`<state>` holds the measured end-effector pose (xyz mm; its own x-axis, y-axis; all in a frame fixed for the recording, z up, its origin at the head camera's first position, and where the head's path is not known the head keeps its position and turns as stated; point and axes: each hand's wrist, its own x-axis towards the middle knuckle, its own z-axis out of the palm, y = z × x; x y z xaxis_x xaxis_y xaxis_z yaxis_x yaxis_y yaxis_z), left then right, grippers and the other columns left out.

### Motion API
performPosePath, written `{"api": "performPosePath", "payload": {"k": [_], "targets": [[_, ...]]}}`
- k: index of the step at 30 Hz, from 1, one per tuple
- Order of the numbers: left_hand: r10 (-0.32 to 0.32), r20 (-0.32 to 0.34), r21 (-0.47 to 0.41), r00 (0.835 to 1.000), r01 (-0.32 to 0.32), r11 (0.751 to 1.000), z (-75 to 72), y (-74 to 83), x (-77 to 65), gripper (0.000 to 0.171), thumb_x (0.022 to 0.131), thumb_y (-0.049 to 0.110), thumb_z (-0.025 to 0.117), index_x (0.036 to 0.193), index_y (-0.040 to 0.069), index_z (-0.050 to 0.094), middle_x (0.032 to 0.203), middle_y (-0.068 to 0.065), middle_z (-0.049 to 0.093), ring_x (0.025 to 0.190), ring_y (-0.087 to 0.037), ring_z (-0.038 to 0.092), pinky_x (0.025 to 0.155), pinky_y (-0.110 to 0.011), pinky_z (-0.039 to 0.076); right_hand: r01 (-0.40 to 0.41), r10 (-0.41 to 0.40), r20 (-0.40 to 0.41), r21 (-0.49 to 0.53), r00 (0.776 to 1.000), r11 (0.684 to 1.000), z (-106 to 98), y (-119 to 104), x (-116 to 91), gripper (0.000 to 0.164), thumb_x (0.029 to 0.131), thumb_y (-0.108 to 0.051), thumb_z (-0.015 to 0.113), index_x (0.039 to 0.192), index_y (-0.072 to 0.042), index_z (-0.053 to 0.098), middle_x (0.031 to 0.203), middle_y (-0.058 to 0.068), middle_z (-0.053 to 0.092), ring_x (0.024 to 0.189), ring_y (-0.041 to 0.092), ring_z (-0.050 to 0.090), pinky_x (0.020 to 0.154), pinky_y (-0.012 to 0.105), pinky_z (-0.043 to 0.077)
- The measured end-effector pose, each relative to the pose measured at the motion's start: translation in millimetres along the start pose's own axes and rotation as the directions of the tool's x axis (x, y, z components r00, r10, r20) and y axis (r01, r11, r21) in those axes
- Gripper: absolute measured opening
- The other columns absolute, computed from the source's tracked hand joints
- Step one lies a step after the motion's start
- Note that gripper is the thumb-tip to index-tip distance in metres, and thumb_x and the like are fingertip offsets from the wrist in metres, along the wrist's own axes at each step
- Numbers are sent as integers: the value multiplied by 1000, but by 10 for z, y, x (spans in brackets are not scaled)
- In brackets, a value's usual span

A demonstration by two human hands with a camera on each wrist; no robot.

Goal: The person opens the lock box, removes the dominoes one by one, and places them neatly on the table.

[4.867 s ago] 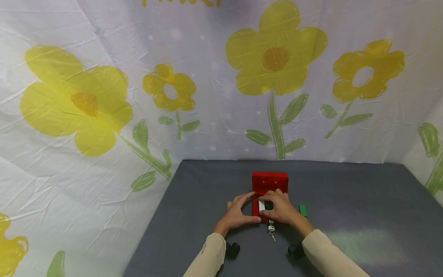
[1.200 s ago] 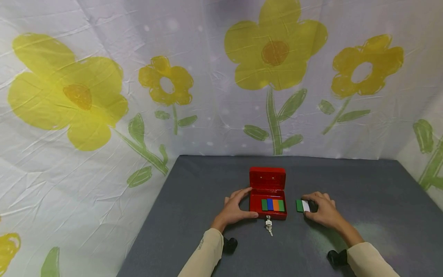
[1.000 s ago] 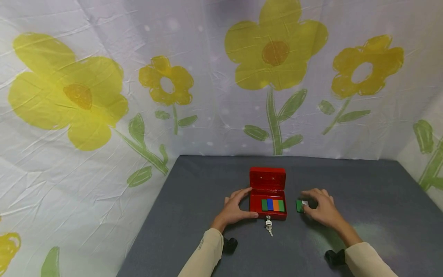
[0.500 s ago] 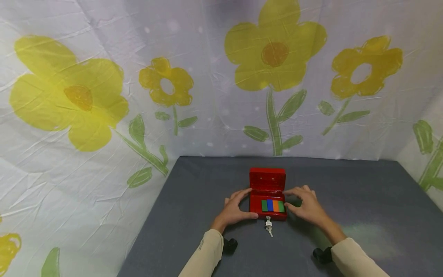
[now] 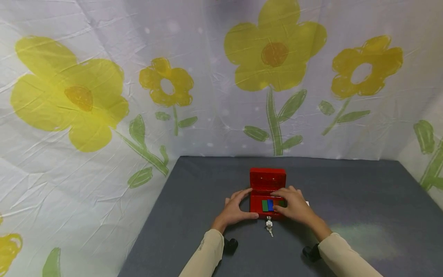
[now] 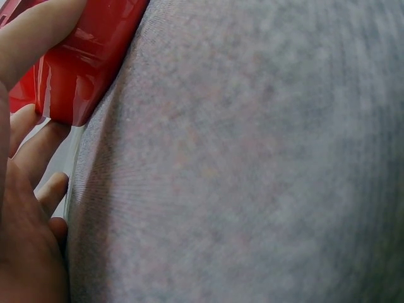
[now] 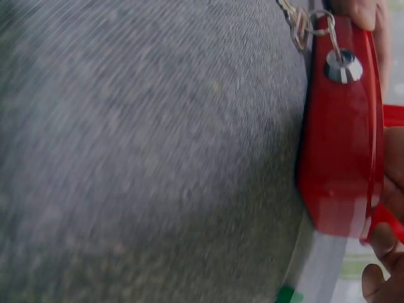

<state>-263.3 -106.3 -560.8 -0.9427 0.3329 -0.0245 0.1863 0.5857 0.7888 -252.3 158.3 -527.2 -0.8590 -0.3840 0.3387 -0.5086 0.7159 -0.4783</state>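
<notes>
A red cash box [image 5: 256,215] stands with its lid raised on the grey table. Keys [image 5: 269,226] hang from its front lock. My left hand [image 5: 233,209] holds the box's left side, thumb at the front corner and fingers at the back one. In the left wrist view, fingers meet the red wall. Inside lie a green block [image 5: 264,206] and a blue block [image 5: 270,205]. My right hand [image 5: 294,206] hangs over the box's right half, thumb and forefinger apart above the blocks. It mostly covers the orange block and another green block.
A white block [image 5: 307,203] shows on the table behind the right hand. In the right wrist view, a green block [image 7: 289,295] peeks in at the bottom edge. A flowered cloth [image 5: 214,96] hangs behind the table.
My right hand has let go of the white block beside the green one on the table, then moved left over the box. The left hand stays on the box.
</notes>
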Motion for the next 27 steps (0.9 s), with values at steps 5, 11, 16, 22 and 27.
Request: {"api": "performPosePath", "payload": {"k": [5,11,16,22,27], "targets": [[14,-1,10,1000,-14,1000,-11,0,11,93,74,59,85,153,48,39,160,5,41,136,-26,33,102,-49,39,5,-4,27,-40,1000,999,45,-37,73,42,78,-20,87,118,-12,75,116,6,75,92,17,52,76,33,28],[20,5,19,1000,-20,1000,-17,20,46,92,75,59,84,153,49,37,160,6,41,138,-27,33,105,-52,38,13,-6,70,-93,998,996,50,-75,150,41,78,-24,88,115,-12,76,111,5,76,90,19,55,74,32,29],[21,8,25,1000,-21,999,-4,19,44,91,75,58,85,153,49,37,160,5,41,139,-27,33,105,-53,38,23,-6,129,-127,992,992,59,-110,187,42,77,-26,89,113,-11,76,109,4,76,92,22,61,73,33,31],[9,8,20,1000,-9,1000,2,-1,14,91,75,58,85,152,50,38,161,5,39,137,-27,34,103,-51,38,26,-1,152,-158,988,987,102,-163,207,42,76,-28,89,113,-12,77,112,4,76,99,25,63,76,37,35],[13,4,13,1000,-13,1000,-6,-6,3,91,75,58,85,153,48,39,161,5,40,138,-26,33,103,-51,38,23,9,165,-191,986,981,126,-204,234,42,76,-29,90,113,-13,77,114,3,76,98,23,62,78,38,35]]}}
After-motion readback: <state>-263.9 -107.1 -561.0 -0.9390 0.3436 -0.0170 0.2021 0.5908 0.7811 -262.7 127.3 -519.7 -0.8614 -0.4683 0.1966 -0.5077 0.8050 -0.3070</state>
